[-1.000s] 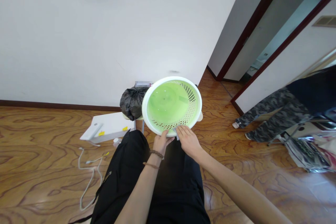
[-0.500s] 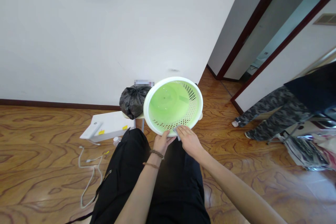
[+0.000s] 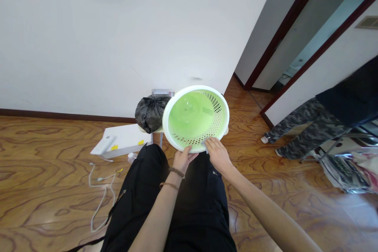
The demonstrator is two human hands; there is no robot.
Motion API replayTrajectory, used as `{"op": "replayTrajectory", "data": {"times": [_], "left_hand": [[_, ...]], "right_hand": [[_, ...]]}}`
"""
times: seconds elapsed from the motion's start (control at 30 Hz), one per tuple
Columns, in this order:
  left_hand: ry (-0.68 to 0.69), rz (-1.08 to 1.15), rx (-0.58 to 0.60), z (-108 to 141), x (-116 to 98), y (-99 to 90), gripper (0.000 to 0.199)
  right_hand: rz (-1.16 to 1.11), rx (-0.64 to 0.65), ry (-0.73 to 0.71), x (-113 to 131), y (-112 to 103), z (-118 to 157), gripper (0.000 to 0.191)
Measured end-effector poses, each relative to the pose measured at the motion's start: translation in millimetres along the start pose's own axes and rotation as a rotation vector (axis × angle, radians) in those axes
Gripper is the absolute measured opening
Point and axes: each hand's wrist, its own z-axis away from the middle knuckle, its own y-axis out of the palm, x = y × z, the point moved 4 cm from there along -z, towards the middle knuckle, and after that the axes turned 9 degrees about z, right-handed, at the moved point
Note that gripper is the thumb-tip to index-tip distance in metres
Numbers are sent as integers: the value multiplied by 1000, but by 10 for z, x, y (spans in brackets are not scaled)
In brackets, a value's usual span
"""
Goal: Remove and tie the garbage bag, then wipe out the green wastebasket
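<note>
A round plastic basket (image 3: 191, 116), light green inside with a white rim and perforated sides, is tilted toward me above my knees. My left hand (image 3: 182, 159) grips its near rim, thumb on top and fingers underneath. Against the rim just to the right, my right hand (image 3: 217, 152) presses a small pale cloth or wipe (image 3: 204, 144), mostly covered by the fingers. Left of the basket sits a knotted black plastic bag (image 3: 150, 114), on a support largely hidden behind it.
A white box (image 3: 126, 138) with yellow stickers, a white cable (image 3: 104, 197) and a small clear bottle (image 3: 131, 158) lie on the wooden floor at left. At right stands another person in camouflage trousers (image 3: 310, 122), beside a doorway. A white wall rises ahead.
My right hand has slid a little to the right along the basket's rim with the cloth. My left hand keeps its hold in the same place.
</note>
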Motion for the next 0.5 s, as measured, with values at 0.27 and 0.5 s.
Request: {"op": "replayTrajectory", "data": {"times": [0.27, 0.5], "left_hand": [[0, -38, 1, 12, 32, -28, 22], [-5, 0, 15, -1, 41, -37, 28]], "right_hand": [[-182, 98, -102, 86, -95, 22, 48], [-178, 69, -187, -40, -111, -22, 40]]}}
